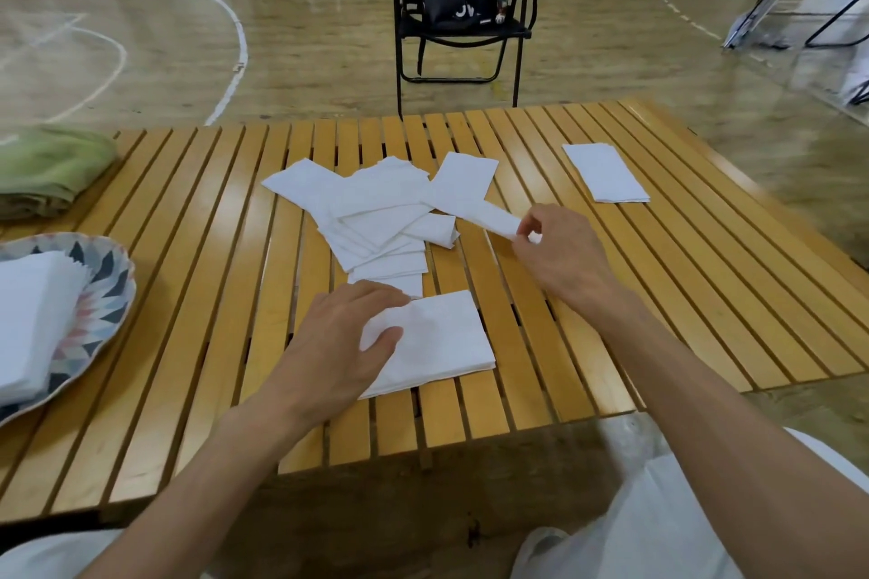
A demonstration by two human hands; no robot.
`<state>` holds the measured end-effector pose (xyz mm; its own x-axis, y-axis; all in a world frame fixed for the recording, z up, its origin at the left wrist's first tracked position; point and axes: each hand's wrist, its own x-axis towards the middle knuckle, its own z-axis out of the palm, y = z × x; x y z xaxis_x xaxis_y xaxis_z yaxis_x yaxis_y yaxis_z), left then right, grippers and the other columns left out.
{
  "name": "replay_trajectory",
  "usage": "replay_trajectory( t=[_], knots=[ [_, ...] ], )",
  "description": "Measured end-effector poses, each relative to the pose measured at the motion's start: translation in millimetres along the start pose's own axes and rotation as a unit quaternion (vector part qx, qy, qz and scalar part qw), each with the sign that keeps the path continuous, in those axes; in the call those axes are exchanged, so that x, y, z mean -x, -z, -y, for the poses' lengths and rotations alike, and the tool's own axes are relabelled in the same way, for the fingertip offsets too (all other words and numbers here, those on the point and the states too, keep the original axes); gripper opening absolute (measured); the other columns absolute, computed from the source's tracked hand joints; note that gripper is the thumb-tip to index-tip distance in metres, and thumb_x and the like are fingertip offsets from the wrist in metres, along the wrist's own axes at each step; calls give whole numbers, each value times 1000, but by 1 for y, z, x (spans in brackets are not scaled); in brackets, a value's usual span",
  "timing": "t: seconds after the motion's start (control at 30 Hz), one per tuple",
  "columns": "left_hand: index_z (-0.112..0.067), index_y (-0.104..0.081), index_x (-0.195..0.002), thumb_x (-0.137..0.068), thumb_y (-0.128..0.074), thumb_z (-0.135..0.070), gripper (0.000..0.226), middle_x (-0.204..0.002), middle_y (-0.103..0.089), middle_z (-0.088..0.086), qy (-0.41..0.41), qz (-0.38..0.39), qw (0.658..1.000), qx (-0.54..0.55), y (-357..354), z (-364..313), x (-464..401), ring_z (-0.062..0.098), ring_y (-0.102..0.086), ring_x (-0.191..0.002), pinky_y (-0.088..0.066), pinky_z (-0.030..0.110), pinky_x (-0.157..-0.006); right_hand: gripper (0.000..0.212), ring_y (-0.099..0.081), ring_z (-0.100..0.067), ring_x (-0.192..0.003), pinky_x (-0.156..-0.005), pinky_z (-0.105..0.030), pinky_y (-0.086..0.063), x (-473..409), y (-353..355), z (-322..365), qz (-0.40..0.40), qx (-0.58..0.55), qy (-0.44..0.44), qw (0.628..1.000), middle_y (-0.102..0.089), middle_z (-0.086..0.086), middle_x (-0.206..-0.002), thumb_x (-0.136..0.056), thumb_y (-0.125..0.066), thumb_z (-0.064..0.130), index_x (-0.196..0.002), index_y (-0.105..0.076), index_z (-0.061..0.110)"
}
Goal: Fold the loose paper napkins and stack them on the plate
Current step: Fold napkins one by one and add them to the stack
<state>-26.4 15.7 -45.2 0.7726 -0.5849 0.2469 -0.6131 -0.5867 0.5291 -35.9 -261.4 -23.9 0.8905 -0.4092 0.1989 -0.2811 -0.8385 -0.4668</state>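
From the head camera, the left hand (pixel 350 334) is lying on a folded napkin (pixel 437 339) near the slatted bench's (pixel 658 296) front edge, thumb curling over its left side. The right hand (pixel 555 249) is pinching one napkin (pixel 475 207) from the loose pile (pixel 376 212) (mid-bench). Folded napkins (pixel 33 320) are sitting stacked on the patterned plate (pixel 110 282) at far left.
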Motion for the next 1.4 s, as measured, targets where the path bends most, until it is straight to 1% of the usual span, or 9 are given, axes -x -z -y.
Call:
replay_trajectory(
  t=[0.2, 0.4, 0.57, 0.67, 0.73, 0.9, 1.1, 1.27, 1.4],
  knots=[
    [-33, -62, -126, -96, -62, -23, 32, -126, -57, -20, 4, 0, 1000, -1, 2, 3, 0, -4, -44, -119, -28, 25, -106, 7, -55, -14, -96, -80, -33, -50, 6, -12, 10, 82, -8, -6, 997, -58, 6, -99, -93, -59, 16, -97, -64, 19],
    [-32, -62, -127, -96, -61, -24, 32, -128, -57, -17, 6, 4, 1000, -8, 1, 5, -1, 1, -46, -123, -29, 26, -106, 7, -58, -15, -92, -78, -36, -53, 4, -12, 9, 78, 1, -6, 997, -59, 6, -99, -97, -56, 16, -99, -62, 19],
    [-32, -61, -127, -97, -61, -24, 32, -127, -55, -20, 4, 4, 1000, -7, 0, 6, -1, -4, -44, -120, -29, 25, -105, 7, -58, -16, -95, -79, -39, -55, 3, -16, 6, 69, 15, 11, 997, -62, 4, -106, -97, -57, 21, -103, -59, 19],
    [-33, -61, -128, -97, -60, -26, 32, -127, -54, -21, 4, 5, 1000, -9, 0, 7, -1, -8, -41, -118, -28, 24, -105, 30, -55, -18, -108, -86, -40, -53, 1, -18, 3, 108, 44, 18, 993, -58, 2, -116, -92, -66, 32, -119, -56, 21],
    [-33, -61, -127, -97, -60, -26, 31, -126, -54, -22, 4, 8, 1000, -10, -1, 7, -1, -8, -41, -117, -27, 24, -104, 36, -54, -18, -111, -86, -39, -52, 2, -19, 2, 114, 63, 23, 991, -55, 1, -118, -90, -68, 35, -122, -57, 22],
    [-34, -60, -127, -97, -60, -26, 31, -126, -54, -22, 10, 11, 1000, -13, -1, 7, -1, -2, -45, -121, -30, 25, -105, 12, -56, -20, -105, -73, -32, -48, 2, -24, 1, 78, 102, 45, 991, -56, -2, -116, -97, -60, 28, -105, -66, 20],
    [-36, -59, -127, -97, -60, -28, 31, -128, -54, -22, 13, 16, 1000, -14, -1, 9, 0, -1, -45, -123, -33, 30, -109, 5, -57, -20, -107, -78, -33, -50, 1, -21, 4, 93, 84, 23, 992, -57, -2, -116, -98, -60, 24, -96, -63, 21],
    [-34, -60, -127, -98, -59, -27, 30, -129, -55, -20, 17, 17, 1000, -13, 0, 6, 0, -1, -45, -122, -33, 30, -109, 8, -57, -20, -104, -83, -37, -50, 2, -11, 7, 104, 38, -4, 994, -58, -2, -116, -98, -62, 26, -97, -64, 18],
    [-33, -60, -127, -98, -59, -26, 30, -128, -54, -20, 15, 16, 1000, -16, 1, 6, -2, -2, -44, -122, -30, 26, -106, 13, -56, -16, -94, -78, -33, -49, 1, -4, 13, 74, 5, -8, 997, -55, 2, -108, -98, -63, 31, -97, -61, 18]
  ],
)
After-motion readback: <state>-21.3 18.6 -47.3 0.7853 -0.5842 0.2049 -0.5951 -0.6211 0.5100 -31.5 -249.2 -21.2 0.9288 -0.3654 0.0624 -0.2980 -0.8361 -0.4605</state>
